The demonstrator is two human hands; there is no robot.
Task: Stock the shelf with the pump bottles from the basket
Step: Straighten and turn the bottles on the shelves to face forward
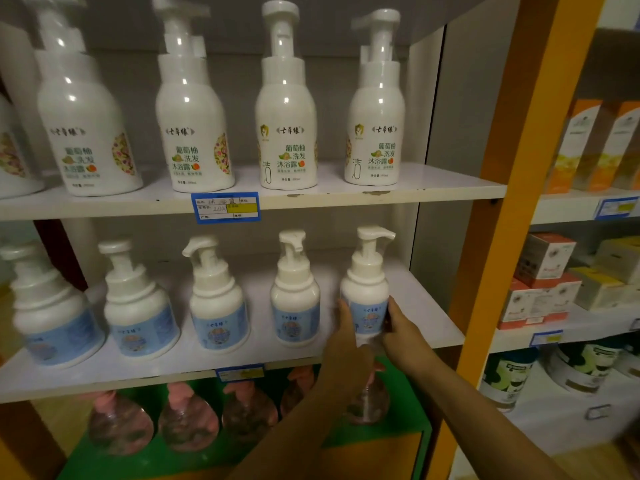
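Observation:
A white pump bottle with a blue label [367, 289] stands upright at the right end of the middle shelf [427, 308]. My left hand [341, 344] presses its left side and my right hand [403, 332] its right side, so both hands clasp the lower part of the bottle. Several matching blue-labelled bottles [294, 299] line up to its left along the same shelf. The basket is out of view.
On the upper shelf [436, 188] stand several taller white pump bottles [285, 133]. Clear bottles with pink pumps [188, 420] sit on a green shelf below. An orange upright [512, 168] borders the bay; boxes [588, 147] and tins fill the shelves to the right.

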